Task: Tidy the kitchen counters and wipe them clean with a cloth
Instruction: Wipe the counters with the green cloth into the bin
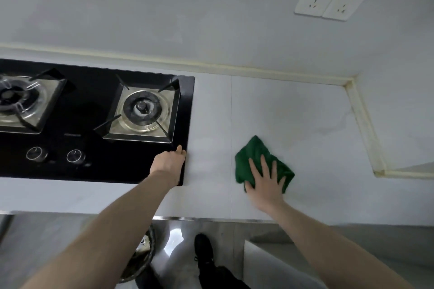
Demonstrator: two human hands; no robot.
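Pressure through your flat palm is what makes this wipe work, so keep the crumpled green microfibre cloth (258, 162) bunched under your right hand (266, 182) and sweep it in overlapping passes across the pale grey stone-look counter (305, 110). I'd judge the stretch beyond your fingertips, toward the yellowed sealant strip (361, 122) in the corner, still needs covering, and that the seam line just left of the cloth could trap grime.

Your right fingers (264, 166) lie straight and spread on top of the cloth, pressing it down rather than gripping it; part of the cloth sticks out past your fingertips.

Your left hand (169, 163) rests on the near right corner of the black glass two-burner gas hob (94, 166), fingers curled over its edge; how tightly they grip, I cannot tell. Use it only as a brace.
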